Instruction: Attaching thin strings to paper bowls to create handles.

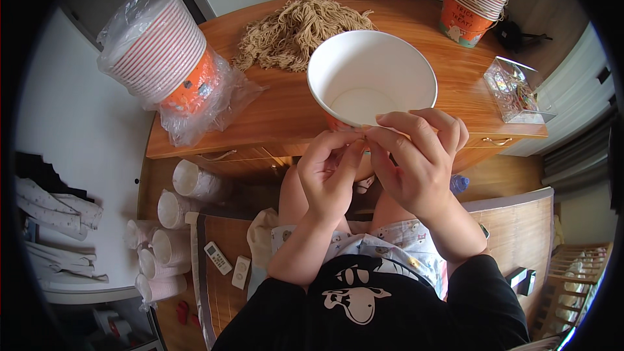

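Note:
A paper bucket [370,58], white inside with an orange outer wall, stands at the near edge of the wooden desk and shows its open mouth. My left hand [331,169] and my right hand [419,162] meet in front of its near rim. The thumb and forefinger of each are pinched together, tip to tip. Whatever lies between them is too small to make out. My right hand's other fingers curl loosely above the rim. Behind the bucket lies a heap of tan cord [305,29] in loose strands.
Nested paper buckets in a clear bag [166,58] stand at the desk's left. Another orange stack [474,6] is at the far right. Small pieces fill a clear plastic box [517,91] near the right edge. Wrapped bucket stacks [172,247] lie on the left floor, beside a remote control [218,258].

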Action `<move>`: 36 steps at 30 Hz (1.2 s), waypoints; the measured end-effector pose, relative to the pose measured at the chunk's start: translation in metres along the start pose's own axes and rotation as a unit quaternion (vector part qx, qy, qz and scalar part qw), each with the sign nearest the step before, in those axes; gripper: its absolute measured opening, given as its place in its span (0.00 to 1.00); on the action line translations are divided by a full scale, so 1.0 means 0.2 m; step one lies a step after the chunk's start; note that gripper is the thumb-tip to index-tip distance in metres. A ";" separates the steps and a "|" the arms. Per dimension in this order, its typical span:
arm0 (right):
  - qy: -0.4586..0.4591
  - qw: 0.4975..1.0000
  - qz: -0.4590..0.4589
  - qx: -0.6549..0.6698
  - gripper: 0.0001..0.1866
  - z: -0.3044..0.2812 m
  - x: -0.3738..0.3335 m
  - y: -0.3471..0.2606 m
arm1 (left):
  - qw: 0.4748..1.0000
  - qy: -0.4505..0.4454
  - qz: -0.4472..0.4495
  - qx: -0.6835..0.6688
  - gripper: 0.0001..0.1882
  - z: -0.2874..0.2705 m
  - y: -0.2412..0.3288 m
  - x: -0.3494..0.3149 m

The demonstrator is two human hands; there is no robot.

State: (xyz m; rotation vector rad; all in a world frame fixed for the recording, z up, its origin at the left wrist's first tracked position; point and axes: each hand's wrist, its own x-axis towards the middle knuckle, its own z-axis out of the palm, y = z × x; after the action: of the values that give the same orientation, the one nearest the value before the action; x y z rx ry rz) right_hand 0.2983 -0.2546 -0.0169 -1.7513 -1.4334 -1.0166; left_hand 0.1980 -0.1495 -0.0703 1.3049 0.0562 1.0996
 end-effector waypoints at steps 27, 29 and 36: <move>0.010 0.995 -0.058 -0.079 0.15 -0.01 0.00 0.00 | 0.967 0.026 0.090 0.237 0.05 0.03 0.06 0.04; -0.002 0.996 -0.043 -0.075 0.14 -0.01 0.00 0.00 | 0.952 0.022 0.114 0.284 0.06 0.01 0.06 0.05; -0.043 0.998 -0.019 -0.037 0.15 -0.05 0.04 0.00 | 0.901 -0.009 0.228 0.369 0.08 -0.01 0.05 0.09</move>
State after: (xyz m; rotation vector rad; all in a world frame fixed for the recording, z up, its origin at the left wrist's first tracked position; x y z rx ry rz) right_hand 0.2972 -0.2598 -0.0048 -1.8471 -1.5044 -1.0370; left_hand 0.2003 -0.1378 -0.0531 2.0800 0.1720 1.5438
